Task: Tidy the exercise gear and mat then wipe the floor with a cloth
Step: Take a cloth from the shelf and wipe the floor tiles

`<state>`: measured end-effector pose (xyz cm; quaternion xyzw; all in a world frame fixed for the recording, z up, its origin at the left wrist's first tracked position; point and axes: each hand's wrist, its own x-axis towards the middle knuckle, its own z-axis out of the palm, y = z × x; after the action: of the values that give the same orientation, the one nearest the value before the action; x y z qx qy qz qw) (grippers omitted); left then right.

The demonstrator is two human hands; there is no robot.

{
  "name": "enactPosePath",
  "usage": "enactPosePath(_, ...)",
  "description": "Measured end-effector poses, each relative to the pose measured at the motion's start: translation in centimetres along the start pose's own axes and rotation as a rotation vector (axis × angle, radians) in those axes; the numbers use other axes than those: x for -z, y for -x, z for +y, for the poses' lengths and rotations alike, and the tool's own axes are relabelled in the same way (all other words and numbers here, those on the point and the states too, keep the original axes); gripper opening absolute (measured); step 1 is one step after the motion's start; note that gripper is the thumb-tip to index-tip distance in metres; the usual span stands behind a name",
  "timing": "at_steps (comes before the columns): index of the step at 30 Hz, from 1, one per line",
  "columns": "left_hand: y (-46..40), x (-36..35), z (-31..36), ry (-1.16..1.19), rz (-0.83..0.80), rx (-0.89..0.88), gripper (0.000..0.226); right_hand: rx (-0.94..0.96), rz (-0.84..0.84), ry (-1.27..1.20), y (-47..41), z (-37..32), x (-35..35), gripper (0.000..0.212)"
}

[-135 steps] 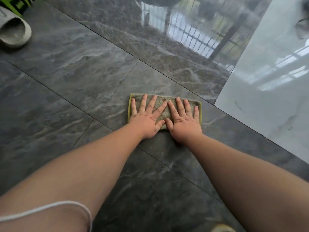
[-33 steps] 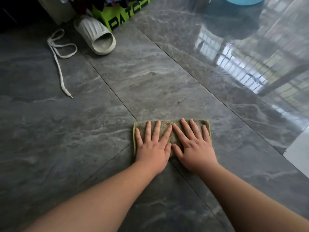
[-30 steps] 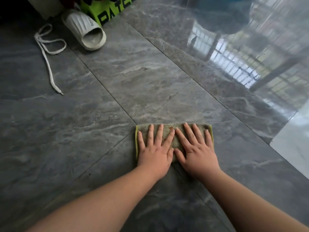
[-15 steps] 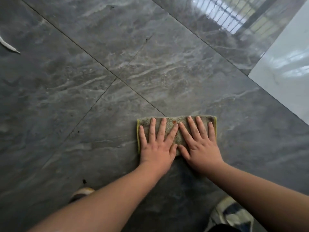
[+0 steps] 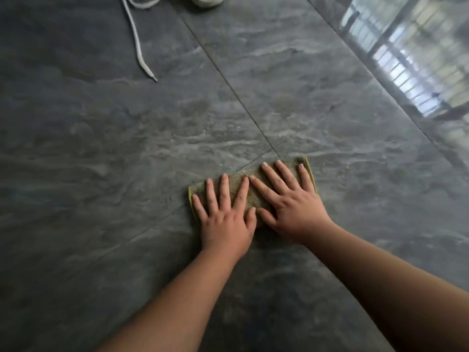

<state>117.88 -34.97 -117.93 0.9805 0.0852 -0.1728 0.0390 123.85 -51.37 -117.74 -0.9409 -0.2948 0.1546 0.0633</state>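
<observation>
fingers (image 5: 224, 190) of the left hand (image 5: 225, 224) lie straight and spread, flat on the cloth (image 5: 250, 193), pinching nothing; the thumb sits beside the right thumb, the two nearly touching. the right hand (image 5: 291, 209) lies the same way, its fingers fanned toward the cloth's far right corner, palm down and pressing. two hands, side by side, cover most of the one cloth, a small olive-green rectangle with a yellow-green edge showing at its left and right ends. it lies flat on the floor (image 5: 101, 174), tilted so its right end is farther away, just below a crossing of tile joints. both bare forearms reach in from the bottom edge, the right one from the lower right corner. the floor is dark grey marbled tile, glossy, with a bright window reflection at upper right. one white lace (image 5: 138, 47) trails on the floor at upper left, well apart from the cloth, and beside it at the top edge is one pale object (image 5: 206, 0), cut off by the frame.
</observation>
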Motion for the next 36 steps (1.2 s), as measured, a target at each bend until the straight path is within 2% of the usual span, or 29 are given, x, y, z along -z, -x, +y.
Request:
enactPosePath(5,-6.1,1.8,-2.6,0.035,0.067,0.054,0.068,0.045,0.017,0.028,-8.2,0.4,1.8,0.070)
enactPosePath(10,-14.0,4.5,-5.3,0.032,0.109,0.024,0.066,-0.002,0.081,0.033,-16.0,1.2,3.1,0.070)
enactPosePath(16,-22.0,7.4,-7.8,0.077,0.054,0.070,0.062,0.023,0.062,0.038,-25.0,2.2,5.3,0.070)
enactPosePath(24,-28.1,10.4,-9.5,0.096,0.000,0.025,0.061,-0.034,0.039,0.039,-30.7,2.7,7.4,0.070)
enactPosePath(36,-30.7,12.5,-10.3,0.107,-0.192,-0.042,0.062,-0.108,-0.161,0.010,-32.4,2.5,9.7,0.071)
